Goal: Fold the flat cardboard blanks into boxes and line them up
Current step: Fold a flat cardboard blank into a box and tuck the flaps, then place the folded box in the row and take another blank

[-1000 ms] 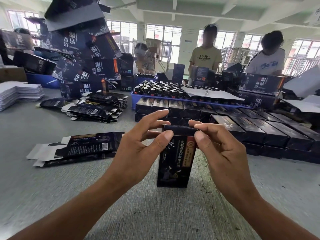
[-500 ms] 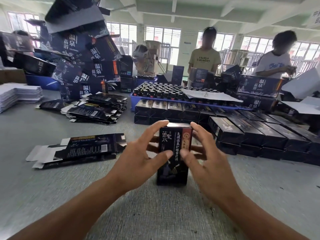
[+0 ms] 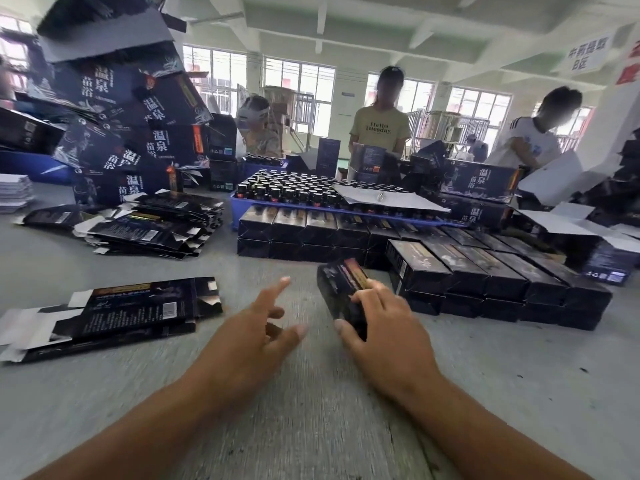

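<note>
My right hand (image 3: 384,327) grips a folded black box (image 3: 341,285), thumb on its near side and fingers over its top. The box is tilted, lying over toward the rows of finished boxes (image 3: 485,268) just to its right. My left hand (image 3: 256,327) hovers beside it over the grey table (image 3: 311,410), fingers spread and holding nothing. A short pile of flat black blanks (image 3: 131,310) lies to the left of my left hand. A bigger heap of blanks (image 3: 156,223) sits further back on the left.
A blue tray of dark bottles (image 3: 294,194) stands behind the finished rows. Large dark cartons (image 3: 131,133) are stacked high at the back left. Three people work across the table. White paper stacks (image 3: 14,192) lie at the far left edge.
The box stood upright between both hands; now my left hand has let go and my right hand has tipped it over and carried it right toward the rows.
</note>
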The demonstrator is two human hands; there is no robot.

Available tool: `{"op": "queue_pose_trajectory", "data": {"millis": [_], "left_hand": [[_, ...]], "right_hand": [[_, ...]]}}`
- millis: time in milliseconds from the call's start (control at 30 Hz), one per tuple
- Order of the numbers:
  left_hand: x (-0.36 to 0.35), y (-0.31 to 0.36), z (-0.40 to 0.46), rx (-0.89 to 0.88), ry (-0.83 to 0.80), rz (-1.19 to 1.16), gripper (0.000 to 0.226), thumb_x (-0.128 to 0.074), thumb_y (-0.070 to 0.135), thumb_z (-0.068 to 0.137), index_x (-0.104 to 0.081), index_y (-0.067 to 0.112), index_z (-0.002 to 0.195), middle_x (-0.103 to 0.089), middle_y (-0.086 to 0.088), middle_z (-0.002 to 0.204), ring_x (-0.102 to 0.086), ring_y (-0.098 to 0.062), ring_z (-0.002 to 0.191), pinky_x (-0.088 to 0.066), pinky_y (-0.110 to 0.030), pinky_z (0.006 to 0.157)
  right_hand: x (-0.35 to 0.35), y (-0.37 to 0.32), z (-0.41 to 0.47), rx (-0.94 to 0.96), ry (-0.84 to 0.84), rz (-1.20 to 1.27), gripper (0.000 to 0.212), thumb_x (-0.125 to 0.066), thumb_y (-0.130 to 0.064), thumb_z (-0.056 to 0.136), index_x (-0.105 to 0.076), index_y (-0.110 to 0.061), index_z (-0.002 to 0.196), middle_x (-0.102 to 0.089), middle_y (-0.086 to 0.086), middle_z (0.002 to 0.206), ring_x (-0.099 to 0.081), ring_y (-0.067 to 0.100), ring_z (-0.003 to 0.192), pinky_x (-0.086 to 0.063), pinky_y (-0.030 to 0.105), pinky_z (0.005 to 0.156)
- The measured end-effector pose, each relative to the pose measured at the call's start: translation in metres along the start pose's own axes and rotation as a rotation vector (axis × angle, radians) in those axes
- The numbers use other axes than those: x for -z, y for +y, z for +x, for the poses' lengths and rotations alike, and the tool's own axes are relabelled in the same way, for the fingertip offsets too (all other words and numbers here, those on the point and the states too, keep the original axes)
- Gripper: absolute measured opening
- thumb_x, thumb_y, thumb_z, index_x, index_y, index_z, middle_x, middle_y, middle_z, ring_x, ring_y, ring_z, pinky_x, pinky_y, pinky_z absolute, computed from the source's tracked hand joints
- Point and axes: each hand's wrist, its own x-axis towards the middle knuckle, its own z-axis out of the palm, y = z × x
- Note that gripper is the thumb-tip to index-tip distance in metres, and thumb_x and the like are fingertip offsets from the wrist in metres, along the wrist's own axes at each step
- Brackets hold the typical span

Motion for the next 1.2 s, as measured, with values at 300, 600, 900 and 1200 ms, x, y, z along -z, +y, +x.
{"op": "queue_pose_trajectory", "data": {"millis": [300, 600, 900, 1200], "left_hand": [[0.001, -0.003, -0.003, -0.132, -0.093, 0.342, 0.057, -0.040, 0.071, 0.091, -0.026, 0.056, 0.144, -0.050, 0.031, 0.122, -0.051, 0.009, 0.105, -0.049, -0.024, 0.092], [0.001, -0.005, 0.000, -0.113, -0.097, 0.315, 0.050, -0.045, 0.067, 0.093, -0.033, 0.056, 0.140, -0.049, 0.033, 0.115, -0.051, 0.010, 0.102, -0.050, -0.023, 0.093], [0.005, 0.003, 0.006, -0.118, -0.128, 0.349, 0.049, -0.052, 0.056, 0.097, -0.041, 0.043, 0.143, -0.054, 0.011, 0.136, -0.056, -0.011, 0.112, -0.050, -0.038, 0.097], [0.093, -0.051, 0.030, 0.147, 0.063, 0.749, 0.087, -0.052, 0.075, 0.085, -0.028, 0.029, 0.155, -0.028, -0.007, 0.161, -0.023, -0.030, 0.147, -0.022, -0.049, 0.119]], "right_hand": [[-0.005, 0.020, 0.019, -0.046, -0.097, -0.216, 0.062, -0.038, -0.045, 0.097, -0.032, -0.022, 0.154, -0.034, 0.003, 0.161, -0.030, 0.021, 0.147, -0.030, 0.049, 0.114], [-0.010, 0.020, 0.062, -0.143, -0.087, -0.404, 0.043, -0.043, -0.021, 0.101, -0.042, -0.010, 0.142, -0.055, 0.008, 0.141, -0.047, 0.028, 0.129, -0.041, 0.046, 0.099], [-0.010, -0.007, 0.033, 0.000, -0.046, -0.283, 0.051, -0.050, -0.042, 0.099, -0.043, -0.025, 0.147, -0.048, 0.001, 0.151, -0.047, 0.023, 0.134, -0.046, 0.041, 0.102], [-0.014, -0.014, 0.004, 0.171, -0.095, -0.037, 0.014, -0.045, -0.041, 0.101, -0.058, -0.038, 0.108, -0.061, -0.019, 0.113, -0.047, 0.004, 0.094, -0.043, 0.030, 0.089]]}}
